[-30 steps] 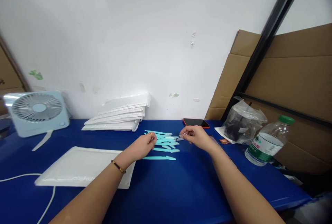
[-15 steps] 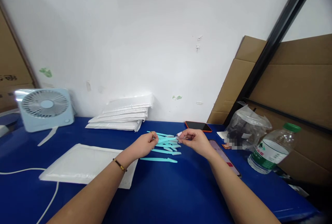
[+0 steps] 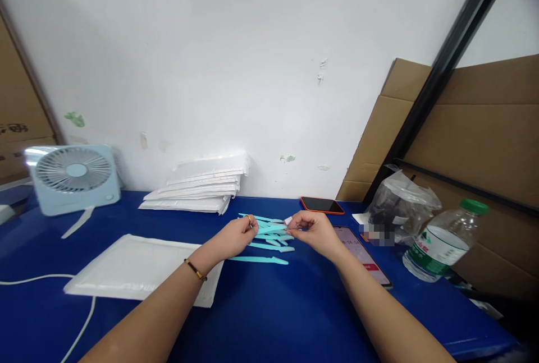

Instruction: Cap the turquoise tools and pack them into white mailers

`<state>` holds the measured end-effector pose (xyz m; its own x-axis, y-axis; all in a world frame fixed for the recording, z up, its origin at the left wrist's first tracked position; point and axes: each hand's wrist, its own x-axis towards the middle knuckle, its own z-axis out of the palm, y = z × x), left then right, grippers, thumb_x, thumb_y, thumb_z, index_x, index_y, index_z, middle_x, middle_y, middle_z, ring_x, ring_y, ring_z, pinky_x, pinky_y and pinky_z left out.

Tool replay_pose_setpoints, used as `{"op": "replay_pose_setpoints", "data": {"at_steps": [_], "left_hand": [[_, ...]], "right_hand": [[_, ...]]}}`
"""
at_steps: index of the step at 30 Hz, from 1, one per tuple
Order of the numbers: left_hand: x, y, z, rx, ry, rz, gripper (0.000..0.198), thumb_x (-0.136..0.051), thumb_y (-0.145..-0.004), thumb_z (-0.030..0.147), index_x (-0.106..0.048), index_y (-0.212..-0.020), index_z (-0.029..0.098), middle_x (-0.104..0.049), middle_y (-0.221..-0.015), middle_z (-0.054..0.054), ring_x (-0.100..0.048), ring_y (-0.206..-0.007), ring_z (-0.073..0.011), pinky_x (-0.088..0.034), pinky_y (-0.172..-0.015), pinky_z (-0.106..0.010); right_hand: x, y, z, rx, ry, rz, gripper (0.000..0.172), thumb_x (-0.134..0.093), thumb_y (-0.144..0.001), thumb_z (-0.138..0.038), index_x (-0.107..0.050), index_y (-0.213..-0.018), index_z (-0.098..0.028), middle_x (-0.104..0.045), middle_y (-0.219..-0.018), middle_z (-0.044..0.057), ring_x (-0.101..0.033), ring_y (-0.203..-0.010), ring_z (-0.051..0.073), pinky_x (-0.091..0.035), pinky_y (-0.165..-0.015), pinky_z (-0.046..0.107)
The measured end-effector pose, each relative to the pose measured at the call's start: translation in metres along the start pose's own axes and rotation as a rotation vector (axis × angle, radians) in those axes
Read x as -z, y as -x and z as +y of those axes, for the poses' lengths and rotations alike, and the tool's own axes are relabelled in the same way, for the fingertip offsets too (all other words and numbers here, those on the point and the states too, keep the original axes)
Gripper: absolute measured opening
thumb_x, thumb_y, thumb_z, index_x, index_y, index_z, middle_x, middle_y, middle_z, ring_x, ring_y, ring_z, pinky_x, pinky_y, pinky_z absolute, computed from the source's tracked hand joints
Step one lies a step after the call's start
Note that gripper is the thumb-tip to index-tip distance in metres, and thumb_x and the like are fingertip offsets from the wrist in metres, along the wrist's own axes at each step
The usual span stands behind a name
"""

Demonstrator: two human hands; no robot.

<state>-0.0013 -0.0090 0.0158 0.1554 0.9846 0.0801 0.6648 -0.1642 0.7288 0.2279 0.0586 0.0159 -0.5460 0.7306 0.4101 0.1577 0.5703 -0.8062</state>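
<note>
Turquoise eyebrow razors (image 3: 269, 260) lie in a loose pile on the blue table, several of them overlapping. Above the pile, one eyebrow razor (image 3: 272, 229) spans the gap between my hands. My left hand (image 3: 236, 234) pinches its left end between thumb and fingers. At the other end, the thumb and index finger of my right hand (image 3: 314, 232) are closed on the tip; whether a small cap is there too, I cannot tell. Fingers hide both ends of this razor.
A white padded envelope (image 3: 138, 266) lies at left, with a stack of similar envelopes (image 3: 197, 183) behind. A blue fan (image 3: 76, 178) stands far left. Rightward are an orange-edged phone (image 3: 322, 205), another phone (image 3: 362, 256), a plastic bag (image 3: 400, 206) and a water bottle (image 3: 442, 245).
My right hand has shifted slightly left, uncovering more of the nearer phone's screen. My left hand has edged slightly right. Both still grip the razor.
</note>
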Motion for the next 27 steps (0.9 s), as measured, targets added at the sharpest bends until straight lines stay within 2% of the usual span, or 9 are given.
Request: {"op": "replay_pose_setpoints", "data": {"at_steps": [4,6,9,11,12,14,17,23,27], "left_hand": [[-0.005,0.0,0.001,-0.021,0.045,-0.06,0.027,-0.036,-0.084,0.045,-0.047,-0.08,0.02,-0.042,-0.059,0.005,-0.038,-0.054,-0.011,-0.031,-0.05,-0.022],[-0.009,0.0,0.001,-0.034,0.048,-0.08,0.026,-0.035,-0.085,0.043,-0.047,-0.082,0.021,-0.046,-0.061,0.004,-0.039,-0.054,-0.0114,-0.032,-0.05,-0.022],[-0.011,0.001,0.001,-0.099,-0.09,0.068,0.02,-0.043,-0.081,0.038,-0.051,-0.088,0.021,-0.055,-0.081,0.0,-0.049,-0.071,-0.0149,-0.039,-0.064,-0.025],[-0.009,0.003,0.001,-0.127,-0.218,0.156,0.023,-0.052,-0.075,0.037,-0.054,-0.091,0.02,-0.056,-0.092,-0.003,-0.051,-0.085,-0.0183,-0.039,-0.073,-0.028],[-0.007,0.004,0.002,-0.126,-0.258,0.137,0.025,-0.055,-0.073,0.037,-0.056,-0.091,0.021,-0.057,-0.093,-0.003,-0.051,-0.087,-0.019,-0.039,-0.074,-0.028],[-0.004,0.007,0.002,-0.114,-0.297,-0.003,0.025,-0.059,-0.069,0.04,-0.059,-0.086,0.021,-0.059,-0.085,-0.002,-0.053,-0.08,-0.0181,-0.039,-0.067,-0.026],[-0.003,0.009,0.004,-0.095,-0.337,-0.164,0.023,-0.063,-0.065,0.04,-0.063,-0.079,0.022,-0.061,-0.077,0.0,-0.054,-0.07,-0.0158,-0.036,-0.056,-0.024],[-0.008,0.008,0.005,-0.025,-0.373,-0.196,0.014,-0.059,-0.068,0.034,-0.063,-0.073,0.021,-0.065,-0.073,0.001,-0.055,-0.062,-0.0137,-0.032,-0.051,-0.023],[-0.008,0.007,0.004,-0.016,-0.379,-0.19,0.014,-0.058,-0.068,0.034,-0.062,-0.071,0.021,-0.065,-0.072,0.0,-0.056,-0.062,-0.0141,-0.032,-0.051,-0.023]], "right_hand": [[-0.01,0.002,0.0,0.057,0.061,-0.032,0.011,-0.069,-0.068,-0.026,-0.064,-0.069,-0.016,-0.066,-0.078,0.004,-0.061,-0.07,0.014,-0.05,-0.065,0.025],[-0.012,0.001,0.004,0.076,0.089,-0.032,0.009,-0.068,-0.068,-0.025,-0.065,-0.069,-0.016,-0.066,-0.079,0.004,-0.061,-0.073,0.015,-0.049,-0.066,0.025],[-0.01,-0.002,0.014,0.039,0.126,-0.002,0.007,-0.066,-0.069,-0.023,-0.064,-0.071,-0.017,-0.066,-0.079,0.004,-0.061,-0.071,0.015,-0.049,-0.064,0.025],[-0.007,-0.004,0.02,0.017,0.203,-0.007,0.007,-0.065,-0.069,-0.022,-0.065,-0.074,-0.018,-0.067,-0.081,0.003,-0.061,-0.071,0.015,-0.049,-0.066,0.026],[-0.005,-0.005,0.022,0.017,0.25,-0.015,0.007,-0.065,-0.069,-0.021,-0.066,-0.076,-0.018,-0.067,-0.082,0.003,-0.061,-0.074,0.016,-0.048,-0.068,0.027],[0.001,-0.006,0.021,0.029,0.334,-0.021,0.008,-0.063,-0.071,-0.02,-0.068,-0.078,-0.019,-0.067,-0.084,0.003,-0.06,-0.078,0.016,-0.047,-0.071,0.027],[0.009,-0.004,0.011,0.044,0.398,-0.055,0.011,-0.058,-0.076,-0.021,-0.068,-0.08,-0.019,-0.065,-0.083,0.003,-0.058,-0.072,0.014,-0.044,-0.064,0.024],[0.01,0.004,-0.002,0.095,0.51,-0.382,0.011,-0.066,-0.07,-0.024,-0.07,-0.079,-0.02,-0.063,-0.079,0.001,-0.055,-0.064,0.011,-0.039,-0.056,0.02],[0.005,0.004,0.002,0.097,0.626,-0.418,0.011,-0.065,-0.068,-0.019,-0.069,-0.078,-0.02,-0.063,-0.077,0.001,-0.054,-0.062,0.011,-0.037,-0.054,0.019]]}}
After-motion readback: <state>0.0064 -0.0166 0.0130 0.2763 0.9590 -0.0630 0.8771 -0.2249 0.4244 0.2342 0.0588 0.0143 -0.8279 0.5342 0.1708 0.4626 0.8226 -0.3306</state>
